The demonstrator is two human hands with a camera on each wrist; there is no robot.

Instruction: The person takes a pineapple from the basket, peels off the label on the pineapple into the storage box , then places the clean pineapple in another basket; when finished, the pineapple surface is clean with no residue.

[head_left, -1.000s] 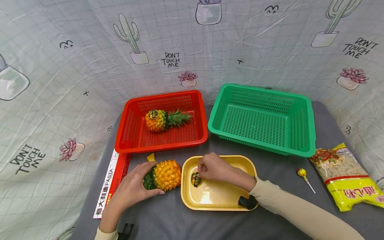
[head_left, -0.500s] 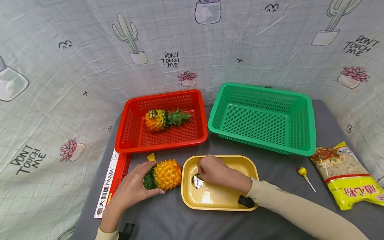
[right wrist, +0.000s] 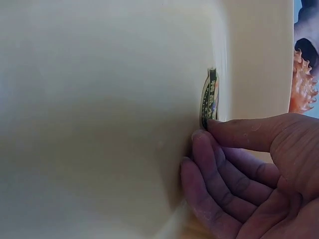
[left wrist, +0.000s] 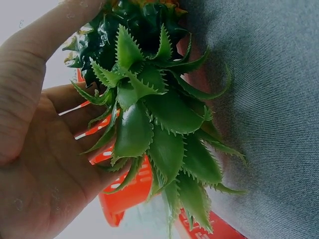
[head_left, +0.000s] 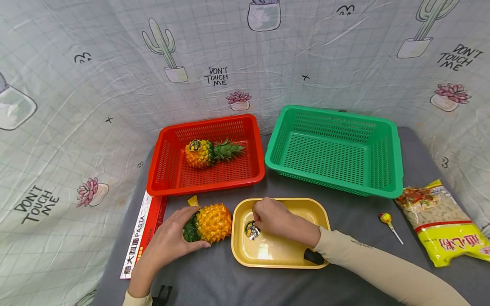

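Observation:
My left hand (head_left: 168,233) holds a toy-like pineapple (head_left: 215,223) lying on the grey cloth, thumb on the near side and fingers on the far side of its green end. Its leafy crown (left wrist: 162,134) lies against the palm in the left wrist view, hidden under the hand in the head view. Over the yellow tray (head_left: 283,262), my right hand (head_left: 273,216) pinches a small black-and-gold label sticker (right wrist: 210,97) between thumb and fingertips. The sticker stands edge-up at the tray's left side, and part of it glints silver from above.
Behind are a red basket (head_left: 206,189) with another pineapple (head_left: 200,154) in it and a green basket (head_left: 337,187). A lollipop (head_left: 386,219) and a pasta bag (head_left: 444,225) lie right. Flat pasta packaging (head_left: 138,236) lies beside the left forearm.
The sticker in the right hand has tilted, its printed face turning into a silvery glint. The right hand has rolled slightly over it. My left hand and the pineapple have stayed put.

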